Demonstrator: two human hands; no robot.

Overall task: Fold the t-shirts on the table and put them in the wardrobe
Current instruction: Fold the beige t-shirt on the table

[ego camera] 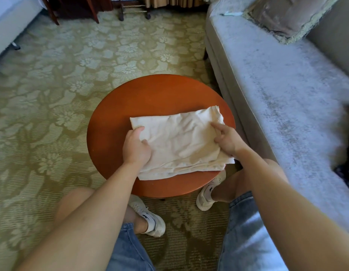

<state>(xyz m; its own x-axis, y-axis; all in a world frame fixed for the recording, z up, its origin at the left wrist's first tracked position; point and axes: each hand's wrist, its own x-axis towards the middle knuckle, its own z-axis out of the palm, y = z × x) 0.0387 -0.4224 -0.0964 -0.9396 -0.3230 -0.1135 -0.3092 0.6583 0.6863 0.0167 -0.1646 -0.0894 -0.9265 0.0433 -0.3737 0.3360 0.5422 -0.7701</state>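
Green floral-patterned carpet (52, 94) spreads around a round, reddish-brown wooden table (156, 90), and a pale grey upholstered sofa (267, 75) stands just to the right of the table. On the near half of the table lies the cream cotton t-shirt (179, 141), folded into a layered rectangle, its near right corner reaching just past the table's edge. The left hand (135, 147) grips the shirt's left edge, thumb on top and fingers curled round the fabric. The right hand (227, 141) rests on the shirt's right side with the index finger stretched out and the other fingers bent; whether it pinches any cloth I cannot tell. The step in hand looks like the end of folding: squaring or smoothing the bundle, or getting hold of it to lift. Next, both hands likely need a firm hold under or around all layers so the fold stays together when it leaves the table. No wardrobe is in view, so carrying it there means turning away from the table.
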